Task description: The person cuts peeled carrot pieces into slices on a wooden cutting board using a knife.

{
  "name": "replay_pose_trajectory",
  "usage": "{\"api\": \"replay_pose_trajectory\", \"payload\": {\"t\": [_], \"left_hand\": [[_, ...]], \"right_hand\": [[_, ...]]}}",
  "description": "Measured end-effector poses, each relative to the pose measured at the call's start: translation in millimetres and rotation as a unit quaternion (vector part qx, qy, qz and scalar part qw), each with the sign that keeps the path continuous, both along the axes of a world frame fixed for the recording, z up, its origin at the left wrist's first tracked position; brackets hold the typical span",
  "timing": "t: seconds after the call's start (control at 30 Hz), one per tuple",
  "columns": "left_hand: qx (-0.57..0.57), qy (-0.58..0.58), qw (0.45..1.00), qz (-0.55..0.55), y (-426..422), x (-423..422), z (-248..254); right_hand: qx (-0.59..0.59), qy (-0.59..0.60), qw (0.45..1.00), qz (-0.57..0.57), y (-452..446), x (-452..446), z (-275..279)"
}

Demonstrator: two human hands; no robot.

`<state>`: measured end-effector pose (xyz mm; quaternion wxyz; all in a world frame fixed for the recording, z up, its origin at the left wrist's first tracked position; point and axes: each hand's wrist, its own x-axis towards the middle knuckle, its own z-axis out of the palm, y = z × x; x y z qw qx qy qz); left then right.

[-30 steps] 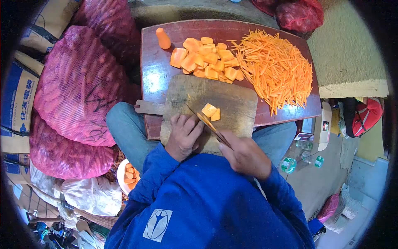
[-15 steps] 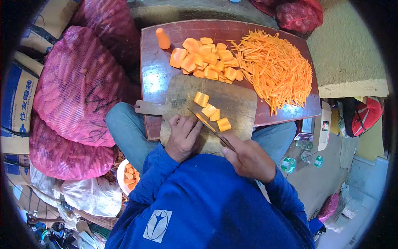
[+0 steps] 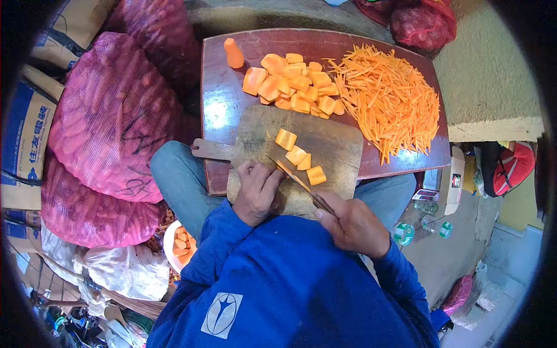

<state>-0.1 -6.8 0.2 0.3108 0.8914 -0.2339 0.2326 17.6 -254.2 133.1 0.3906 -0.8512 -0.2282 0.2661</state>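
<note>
My right hand (image 3: 357,223) grips the handle of a knife (image 3: 306,187), whose blade slants up and left over the wooden cutting board (image 3: 331,130). An orange sliver of carrot (image 3: 282,166) shows along the blade by my left fingertips. Curled and pressed down on the board, my left hand (image 3: 255,192) holds a carrot piece, mostly hidden under the fingers. Just beyond the blade lie several cut carrot chunks (image 3: 285,139). The board's handle (image 3: 212,149) points left.
On the reddish table (image 3: 232,93) are a heap of carrot chunks (image 3: 299,84), a pile of carrot strips (image 3: 389,95) and an upright carrot end (image 3: 234,54). Pink mesh sacks (image 3: 113,116) stand at left, above a white tub (image 3: 169,246) of carrots. Bottles (image 3: 404,233) are at right.
The whole view has shifted slightly, with the table and board now a little farther right. The knife has moved only slightly against the left fingers. The loose chunks keep their layout.
</note>
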Motion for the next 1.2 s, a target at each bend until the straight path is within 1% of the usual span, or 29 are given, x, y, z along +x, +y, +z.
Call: {"api": "replay_pose_trajectory", "payload": {"t": [0.1,0.17,0.2,0.27,0.3,0.37,0.47,0.63,0.7,0.8,0.87,0.9,0.97,1.0,1.07,1.1,1.13,1.17,1.2], "left_hand": [[-0.005,-0.005,1.0,-0.006,-1,1,2],[-0.012,-0.013,1.0,-0.008,-1,0,2],[-0.014,-0.014,1.0,-0.005,-1,0,-2],[-0.012,-0.015,1.0,-0.002,0,-1,-1],[-0.01,-0.013,1.0,-0.002,0,-3,1],[-0.007,-0.015,1.0,-0.002,0,0,5],[-0.013,-0.011,1.0,0.009,-1,-3,6],[0.001,-0.006,1.0,0.0,1,-3,2],[-0.007,-0.005,1.0,-0.004,1,-2,1],[-0.028,-0.015,0.999,-0.008,1,-2,-3],[-0.041,-0.026,0.999,-0.01,0,1,-4],[-0.044,-0.028,0.999,0.003,0,1,-3],[-0.043,-0.028,0.999,0.012,2,-2,0],[-0.038,-0.029,0.999,0.013,2,-1,1],[-0.032,-0.028,0.999,0.013,1,-1,3],[-0.023,-0.015,1.0,0.011,3,-2,3],[-0.014,-0.003,1.0,0.01,4,-2,2],[-0.011,-0.003,1.0,0.006,3,-1,2],[-0.023,-0.016,1.0,0.008,1,1,2]], "right_hand": [[-0.035,0.029,0.999,0.002,12,-2,-16],[0.003,-0.091,0.996,0.01,25,2,-35],[0.003,-0.096,0.995,0.011,31,10,-39],[-0.096,0.0,0.995,0.013,41,20,-45],[-0.094,0.001,0.995,0.013,39,18,-46],[0.022,-0.019,1.0,0.002,31,20,-45],[0.043,-0.018,0.999,-0.01,17,11,-14],[0.015,-0.012,1.0,-0.005,10,-1,-10],[0.013,-0.006,1.0,-0.005,14,-2,-15],[-0.011,-0.048,0.999,0.024,23,5,-40],[-0.034,0.003,0.999,0.008,35,16,-52],[-0.032,0.003,0.999,0.008,35,20,-53],[0.03,0.005,0.999,-0.012,34,22,-54],[0.031,0.002,0.999,-0.014,32,23,-52],[0.13,0.003,0.99,-0.05,24,22,-44],[0.131,0.003,0.99,-0.05,19,22,-41],[0.114,0.039,0.99,-0.071,14,22,-38],[0.099,0.075,0.988,-0.095,12,20,-36],[0.102,0.074,0.987,-0.101,10,18,-37]]}}
